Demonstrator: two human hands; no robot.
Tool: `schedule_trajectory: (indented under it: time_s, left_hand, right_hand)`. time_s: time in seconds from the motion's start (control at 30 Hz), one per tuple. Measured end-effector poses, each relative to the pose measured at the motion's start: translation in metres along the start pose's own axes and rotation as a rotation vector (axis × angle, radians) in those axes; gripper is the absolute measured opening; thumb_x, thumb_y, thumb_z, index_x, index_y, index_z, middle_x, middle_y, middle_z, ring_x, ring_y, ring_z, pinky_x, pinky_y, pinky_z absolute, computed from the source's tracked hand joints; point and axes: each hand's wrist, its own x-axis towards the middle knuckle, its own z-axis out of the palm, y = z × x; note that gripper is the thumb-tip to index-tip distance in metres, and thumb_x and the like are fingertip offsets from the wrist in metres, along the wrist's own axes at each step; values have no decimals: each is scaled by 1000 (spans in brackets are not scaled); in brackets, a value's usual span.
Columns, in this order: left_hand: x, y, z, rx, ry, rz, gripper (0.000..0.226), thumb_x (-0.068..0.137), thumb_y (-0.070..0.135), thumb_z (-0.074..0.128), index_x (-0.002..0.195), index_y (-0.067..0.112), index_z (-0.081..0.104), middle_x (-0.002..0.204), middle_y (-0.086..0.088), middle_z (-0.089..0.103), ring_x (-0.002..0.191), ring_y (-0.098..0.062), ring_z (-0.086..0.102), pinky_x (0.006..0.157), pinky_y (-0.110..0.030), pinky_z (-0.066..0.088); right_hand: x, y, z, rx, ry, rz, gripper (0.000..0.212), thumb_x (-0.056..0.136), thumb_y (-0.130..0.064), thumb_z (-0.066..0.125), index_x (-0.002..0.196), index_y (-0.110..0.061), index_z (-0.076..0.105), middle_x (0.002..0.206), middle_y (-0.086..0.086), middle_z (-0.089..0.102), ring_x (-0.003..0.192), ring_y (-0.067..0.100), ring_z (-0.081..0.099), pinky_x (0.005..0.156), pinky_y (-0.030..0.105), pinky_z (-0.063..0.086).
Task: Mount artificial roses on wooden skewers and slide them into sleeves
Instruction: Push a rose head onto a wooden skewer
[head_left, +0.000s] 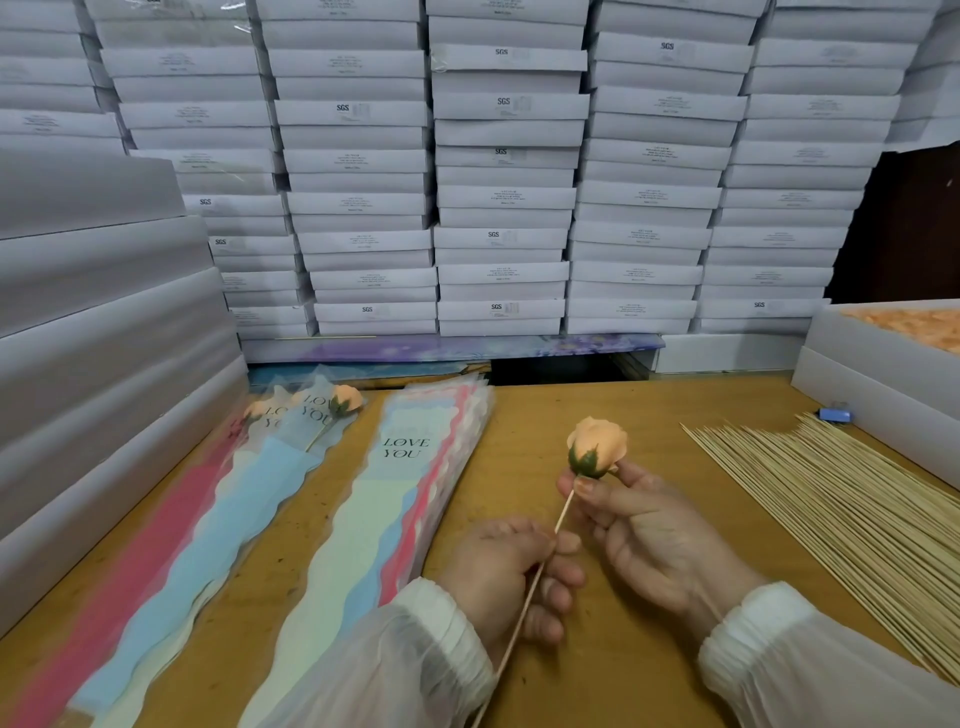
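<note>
Above the table (649, 410), the left hand (511, 577) grips a skewer (540, 566) near its middle. The right hand (649, 530) pinches the peach rose (597, 447) at its green base, seated on the skewer's tip, beside the sleeves (410, 499).

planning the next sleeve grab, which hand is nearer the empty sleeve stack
Left. The left hand sits just right of the empty sleeve stack; the right hand is farther right, holding the rose.

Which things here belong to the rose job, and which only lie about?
Job: rose, skewer, left hand, right hand, empty sleeves, spare skewers, finished roses.
Lying about: white boxes, blue object.
</note>
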Motion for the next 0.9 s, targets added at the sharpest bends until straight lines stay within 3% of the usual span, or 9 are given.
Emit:
schedule_trajectory:
  time_s: [0.13,0.37,0.47,0.57,0.7,0.9]
  left_hand:
    - [-3,-2,3,26,-26,-33,25,95,7,47,76,5,63,50,-2,57,35,-9,46,32,-16,38]
    - [0,-3,3,-86,7,-56,22,96,10,47,80,2,60,53,-6,59,40,-11,54,41,-26,53]
    - [-1,-5,4,-76,5,-53,23,96,12,47,81,2,61,54,-7,61,42,-14,57,43,-29,54]
    - [-3,-6,2,-19,-52,-102,20,95,11,50,83,3,64,60,-9,65,47,-16,61,43,-30,53]
    - [-6,-5,1,26,-183,-174,16,91,8,56,80,5,68,63,-9,67,48,-16,63,40,-27,52]
    - [-1,-5,2,31,-56,-68,12,91,8,58,81,5,64,58,-6,66,42,-11,58,35,-21,48]
  right_hand:
    - [-3,0,-1,-70,-1,39,54,74,0,65,126,-7,52,86,12,74,74,19,72,66,31,57]
    - [-15,17,10,-482,-25,17,15,89,-9,61,102,-5,69,79,12,70,65,18,58,60,26,52]
    - [-16,21,9,-531,21,-3,14,90,-14,60,91,-6,72,63,7,61,57,15,55,57,25,50]
    - [-14,17,7,-510,73,-22,15,91,-14,60,89,-7,72,66,6,64,62,18,57,58,26,50]
    - [-12,10,4,-501,109,-58,16,93,-13,56,93,-6,70,60,0,63,52,10,53,51,24,44]
    - [-16,12,3,-560,-6,-40,13,89,-18,62,93,-11,72,67,2,65,59,14,56,62,31,47]
